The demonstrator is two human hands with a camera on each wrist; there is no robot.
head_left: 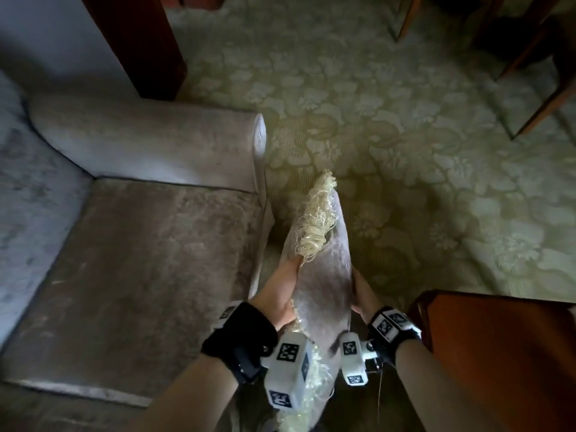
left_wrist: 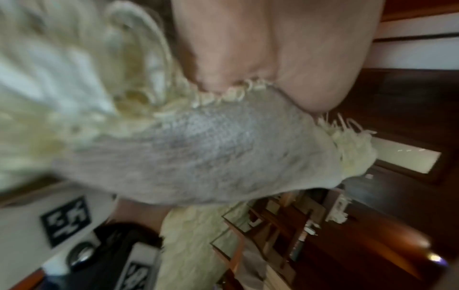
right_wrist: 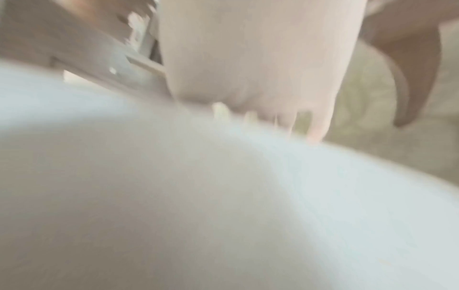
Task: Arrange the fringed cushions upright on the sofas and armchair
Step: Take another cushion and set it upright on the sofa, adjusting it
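Note:
A grey-beige cushion (head_left: 321, 275) with a cream fringe (head_left: 318, 219) hangs edge-on between my two hands, over the carpet just right of the sofa's armrest (head_left: 140, 141). My left hand (head_left: 280, 294) grips its left side, one digit stretched along the fabric toward the fringe. My right hand (head_left: 363, 294) lies against its right side. The left wrist view shows the cushion (left_wrist: 211, 153) close up under my palm. In the blurred right wrist view the fingers (right_wrist: 248, 58) lie flat on the cushion (right_wrist: 223, 196), thumb held apart.
The sofa's bare seat (head_left: 140, 260) lies to my left. A reddish wooden table (head_left: 498, 353) stands close at my lower right. Wooden furniture legs (head_left: 530, 98) stand at the far right, a dark wooden post (head_left: 137, 42) behind the armrest. Patterned green carpet (head_left: 405, 151) covers the floor.

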